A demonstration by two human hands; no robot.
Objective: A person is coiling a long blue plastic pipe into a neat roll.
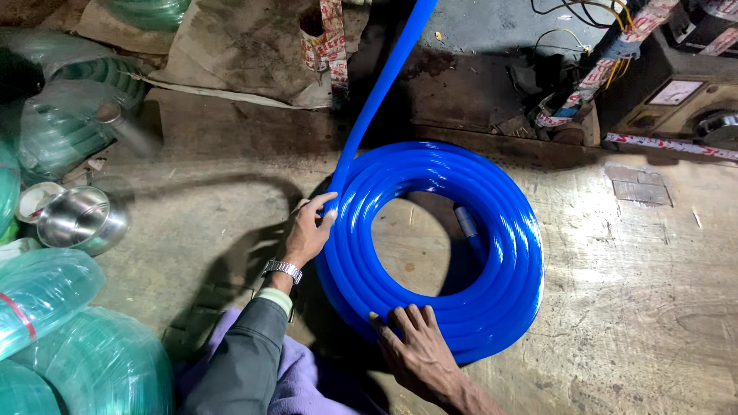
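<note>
Head view: the coil of blue hose (430,246) lay flat on the worn wooden floor (638,292), center of frame. One strand of it ran off toward the top center edge. Your left hand (310,230) gripped the coil's left rim, thumb and fingers curled around the outer turns; steel wristwatch (282,269) on that wrist. Your right hand (419,350) pressed flat on the coil's lower edge, fingers spread over the hose. Steel bowl (81,219) sat at left of frame, beside wrapped green hose coils (84,361) at lower left. A machine with a gauge (676,96) stood upper right.
</note>
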